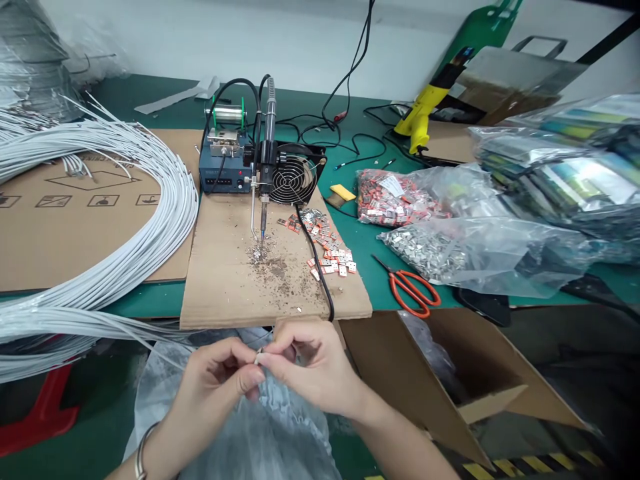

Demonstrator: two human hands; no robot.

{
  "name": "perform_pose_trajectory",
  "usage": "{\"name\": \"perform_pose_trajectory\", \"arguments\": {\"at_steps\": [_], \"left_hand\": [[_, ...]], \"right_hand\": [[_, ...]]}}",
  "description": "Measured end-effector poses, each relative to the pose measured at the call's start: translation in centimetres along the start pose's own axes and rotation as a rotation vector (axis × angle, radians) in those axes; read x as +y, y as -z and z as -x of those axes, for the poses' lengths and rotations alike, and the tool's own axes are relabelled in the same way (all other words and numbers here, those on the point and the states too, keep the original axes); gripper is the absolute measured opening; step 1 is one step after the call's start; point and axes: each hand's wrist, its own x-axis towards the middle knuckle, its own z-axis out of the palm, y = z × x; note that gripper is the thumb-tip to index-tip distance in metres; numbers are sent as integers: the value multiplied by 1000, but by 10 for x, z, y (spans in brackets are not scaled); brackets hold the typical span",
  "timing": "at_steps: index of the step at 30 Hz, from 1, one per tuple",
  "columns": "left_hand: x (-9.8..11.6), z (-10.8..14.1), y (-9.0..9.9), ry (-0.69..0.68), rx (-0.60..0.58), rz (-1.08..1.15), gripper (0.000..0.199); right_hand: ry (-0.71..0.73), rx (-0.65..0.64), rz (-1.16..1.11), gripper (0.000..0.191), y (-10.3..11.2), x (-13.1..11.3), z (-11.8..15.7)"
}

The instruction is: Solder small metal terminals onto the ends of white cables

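My left hand point(220, 377) and my right hand point(313, 363) meet fingertip to fingertip just below the front edge of the cardboard sheet point(215, 293). Both pinch a tiny pale and metallic piece point(259, 357), mostly covered by the fingers. Above them a soldering iron point(267, 160) stands upright in its holder, its tip over bits of solder. Small orange and silver connectors point(333, 260) lie loose on the right of the sheet. White cables point(170, 227) curve in a large bundle at the left, some ends passing near my left hand.
A blue soldering unit point(225, 175) and a black fan point(295, 177) stand behind. Orange-handled scissors point(413, 290), a bag of orange connectors point(395, 200) and a bag of metal parts point(430, 253) lie right. An open cardboard box point(400, 373) sits below the table edge.
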Motion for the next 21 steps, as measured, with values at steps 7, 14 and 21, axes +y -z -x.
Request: {"name": "perform_pose_trajectory", "arguments": {"at_steps": [7,14,21], "left_hand": [[2,0,-2,94,4,141,24],[16,-2,7,147,-106,141,32],[16,-2,12,191,-269,95,32]], "right_hand": [[-36,94,-598,25,-15,21,-1],[-33,-72,-94,9,13,5,-3],[158,-358,263,6,19,-18,-15]]}}
